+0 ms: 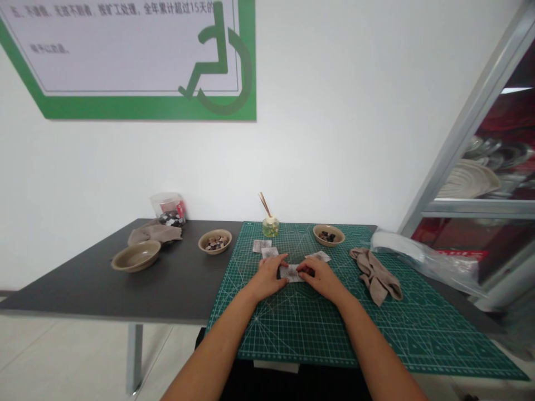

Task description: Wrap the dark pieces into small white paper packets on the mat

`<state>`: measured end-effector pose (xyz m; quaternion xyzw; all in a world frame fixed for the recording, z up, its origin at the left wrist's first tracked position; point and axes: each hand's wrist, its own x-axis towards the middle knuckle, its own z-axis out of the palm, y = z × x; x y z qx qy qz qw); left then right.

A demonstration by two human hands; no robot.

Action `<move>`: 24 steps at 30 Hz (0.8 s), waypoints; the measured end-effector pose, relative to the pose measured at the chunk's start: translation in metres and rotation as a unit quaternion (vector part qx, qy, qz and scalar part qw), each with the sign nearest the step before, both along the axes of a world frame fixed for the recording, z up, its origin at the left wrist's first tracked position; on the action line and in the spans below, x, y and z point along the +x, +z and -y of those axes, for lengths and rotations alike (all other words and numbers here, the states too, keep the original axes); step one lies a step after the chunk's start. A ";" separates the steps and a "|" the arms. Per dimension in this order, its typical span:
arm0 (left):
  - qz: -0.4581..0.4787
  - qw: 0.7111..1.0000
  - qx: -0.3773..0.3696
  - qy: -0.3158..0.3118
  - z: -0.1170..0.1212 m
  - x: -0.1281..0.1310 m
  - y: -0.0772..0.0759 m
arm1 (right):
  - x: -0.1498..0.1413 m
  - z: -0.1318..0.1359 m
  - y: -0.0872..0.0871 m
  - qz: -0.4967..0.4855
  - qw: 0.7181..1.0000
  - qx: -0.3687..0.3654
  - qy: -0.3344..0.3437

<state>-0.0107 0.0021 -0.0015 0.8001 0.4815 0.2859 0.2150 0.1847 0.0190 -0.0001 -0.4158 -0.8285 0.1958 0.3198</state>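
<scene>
Flat on the green cutting mat [292, 334] lies a small printed paper slip [291, 273] between my two hands. My left hand [270, 277] rests at the slip's left edge, its thumb and fingers spread apart. At the right end of the slip, my right hand [321, 277] has its fingertips closed around a small dark reddish piece [308, 271], mostly hidden by the fingers. Two more printed slips, an upper one [261, 245] and a lower one [270, 253], lie beyond my left hand. Behind my right hand another slip [321, 256] is partly covered.
Bowls of small pieces stand at back right [329, 235] and left of the mat [215, 241]. A reed diffuser [271, 225] stands at the back. One cloth [376, 275] lies right; another [155, 231] sits behind a bowl [136, 257]. Plastic wrap [422, 259] borders the mat.
</scene>
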 end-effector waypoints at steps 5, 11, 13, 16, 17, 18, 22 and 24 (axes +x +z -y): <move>0.002 1.000 0.003 -0.003 0.000 0.000 0.000 | -0.001 0.000 -0.001 0.004 1.000 0.025 0.001; 0.007 1.000 0.004 -0.010 0.001 0.000 0.002 | 0.003 -0.001 -0.003 0.008 0.999 0.045 0.012; 0.008 1.000 0.006 -0.020 0.002 0.000 0.003 | 0.002 -0.002 -0.003 0.016 0.999 0.042 0.018; 0.009 1.000 0.000 -0.025 0.003 0.000 0.004 | 0.002 -0.002 -0.003 0.027 0.999 0.044 -0.002; 0.009 1.000 -0.001 -0.024 0.003 0.000 0.004 | 0.002 -0.001 -0.002 0.028 0.998 0.046 -0.013; 0.010 1.000 -0.001 -0.023 0.003 0.000 0.003 | 0.002 -0.001 -0.001 0.030 0.998 0.047 -0.021; 0.011 1.000 0.006 -0.024 0.002 0.001 0.001 | 0.001 0.001 0.000 0.030 0.999 0.037 0.014; 0.006 1.000 0.005 -0.021 0.001 0.001 0.001 | -0.001 0.000 0.000 0.028 0.999 0.038 0.025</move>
